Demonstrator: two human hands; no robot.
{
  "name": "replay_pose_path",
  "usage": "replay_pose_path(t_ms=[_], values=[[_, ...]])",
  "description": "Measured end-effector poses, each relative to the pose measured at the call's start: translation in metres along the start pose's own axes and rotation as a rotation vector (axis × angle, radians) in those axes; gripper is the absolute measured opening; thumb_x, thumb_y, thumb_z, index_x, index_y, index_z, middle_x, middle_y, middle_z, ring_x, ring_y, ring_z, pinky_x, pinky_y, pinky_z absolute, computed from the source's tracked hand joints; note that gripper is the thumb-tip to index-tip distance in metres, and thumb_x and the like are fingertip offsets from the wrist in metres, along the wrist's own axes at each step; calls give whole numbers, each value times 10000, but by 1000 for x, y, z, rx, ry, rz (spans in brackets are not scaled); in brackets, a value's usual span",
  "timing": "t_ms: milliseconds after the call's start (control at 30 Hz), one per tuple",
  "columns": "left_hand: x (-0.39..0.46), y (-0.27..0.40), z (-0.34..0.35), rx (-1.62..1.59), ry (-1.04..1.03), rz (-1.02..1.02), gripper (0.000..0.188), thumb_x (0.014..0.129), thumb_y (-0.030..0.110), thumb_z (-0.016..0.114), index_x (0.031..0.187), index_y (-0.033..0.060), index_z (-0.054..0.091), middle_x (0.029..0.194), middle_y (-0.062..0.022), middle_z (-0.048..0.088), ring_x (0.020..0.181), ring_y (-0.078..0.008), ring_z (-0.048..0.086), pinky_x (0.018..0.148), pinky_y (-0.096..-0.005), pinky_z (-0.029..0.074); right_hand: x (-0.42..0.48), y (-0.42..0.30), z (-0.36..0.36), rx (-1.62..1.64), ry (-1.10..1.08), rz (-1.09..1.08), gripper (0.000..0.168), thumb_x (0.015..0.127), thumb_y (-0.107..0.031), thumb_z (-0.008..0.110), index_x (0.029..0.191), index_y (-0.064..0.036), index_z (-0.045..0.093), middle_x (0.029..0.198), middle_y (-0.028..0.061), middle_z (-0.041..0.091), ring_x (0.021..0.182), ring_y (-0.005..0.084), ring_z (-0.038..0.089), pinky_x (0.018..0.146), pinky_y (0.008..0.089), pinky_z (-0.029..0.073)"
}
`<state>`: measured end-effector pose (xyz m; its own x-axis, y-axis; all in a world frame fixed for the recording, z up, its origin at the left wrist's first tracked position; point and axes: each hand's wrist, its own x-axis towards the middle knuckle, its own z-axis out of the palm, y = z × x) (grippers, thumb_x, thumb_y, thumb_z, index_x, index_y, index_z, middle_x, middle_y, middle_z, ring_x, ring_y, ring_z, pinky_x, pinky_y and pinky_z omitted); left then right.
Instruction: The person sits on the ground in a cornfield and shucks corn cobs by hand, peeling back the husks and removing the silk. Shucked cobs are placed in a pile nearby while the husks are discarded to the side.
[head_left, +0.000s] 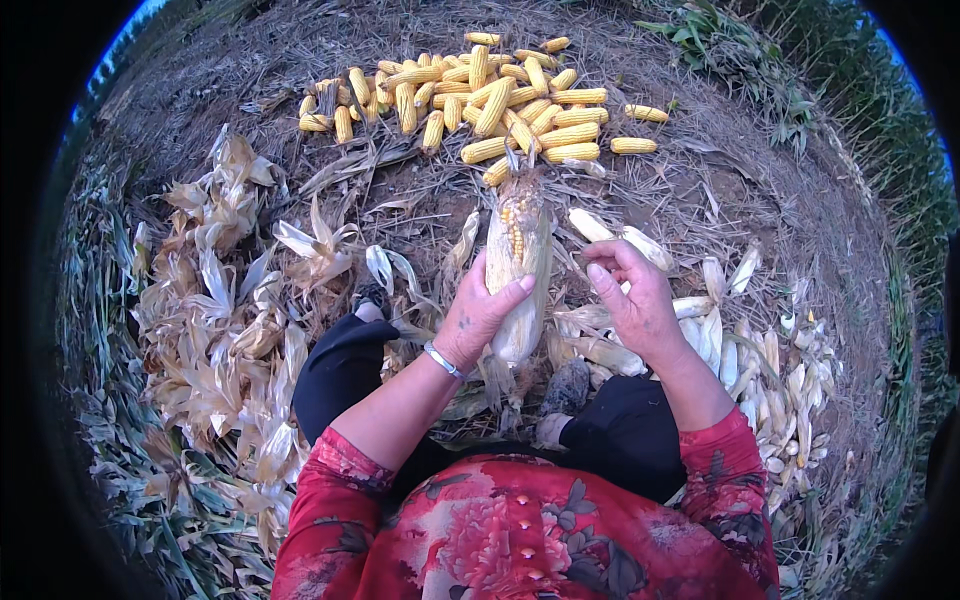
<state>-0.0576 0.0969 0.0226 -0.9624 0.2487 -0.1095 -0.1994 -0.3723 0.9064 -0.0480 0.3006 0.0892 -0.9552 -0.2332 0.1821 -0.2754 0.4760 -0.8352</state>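
Observation:
My left hand (484, 311) grips an ear of corn (521, 300) still wrapped in pale husk, its silk tip pointing away from me. Near that tip the husk is parted, and a patch of yellow kernels shows. To the right of the ear, my right hand (634, 300) is raised with its fingers curled and apart, and nothing is visible in it. Under and beyond the right hand lie several husk-covered ears (607, 352) on the ground. Straight ahead, a heap of bare yellow corn cobs (491, 105) lies on the soil.
A pile of stripped dry husks (225, 360) spreads along my left side. More unhusked ears (787, 390) are heaped at the right. Dry stalks and straw (420, 217) litter the ground between my feet and the heap. Green plants (892, 150) stand along the far right edge.

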Motion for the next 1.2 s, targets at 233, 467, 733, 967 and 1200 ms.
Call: replay_pose_path(t_ms=[233, 467, 733, 967, 1200], values=[[-4, -10, 16, 175, -111, 66, 687, 764, 253, 774, 1304, -3, 436, 1191, -100, 576, 1089, -162, 553, 959, -316, 437, 41, 14, -6, 185, -76, 15, 445, 983, -387, 491, 1182, 3, 569, 1039, 88, 629, 925, 148, 583, 833, 295, 466], [-6, -21, 15, 365, -164, 51, 692, 737, 270, 789, 1277, -8, 457, 1137, -114, 605, 1042, -167, 581, 929, -316, 455, 31, 26, -16, 258, -189, 122, 442, 972, -391, 519, 1159, 5, 583, 1020, 52, 628, 958, 113, 553, 872, 278, 450], [-14, -16, 22, 295, -434, -134, 688, 754, 242, 779, 1306, -8, 453, 1153, -90, 604, 1056, -146, 571, 940, -303, 447, 14, 40, -39, 206, -375, 162, 339, 966, -370, 531, 912, -46, 616, 806, -34, 573, 752, 48, 472, 674, 244, 413], [-18, -12, 15, 333, -491, -180, 703, 744, 215, 785, 1316, -18, 447, 1164, -77, 598, 1062, -131, 558, 948, -293, 434, -1, 52, -20, 451, -198, 227, 371, 960, -371, 554, 782, -60, 651, 708, -32, 588, 657, 54, 519, 610, 242, 442], [-24, -10, 14, 164, -385, -183, 707, 743, 226, 783, 1320, -16, 453, 1177, -78, 592, 1073, -147, 556, 958, -297, 427, 2, 38, 4, 851, -48, 609, 313, 943, -349, 589, 969, -39, 631, 806, -12, 637, 680, 62, 588, 549, 220, 465]])
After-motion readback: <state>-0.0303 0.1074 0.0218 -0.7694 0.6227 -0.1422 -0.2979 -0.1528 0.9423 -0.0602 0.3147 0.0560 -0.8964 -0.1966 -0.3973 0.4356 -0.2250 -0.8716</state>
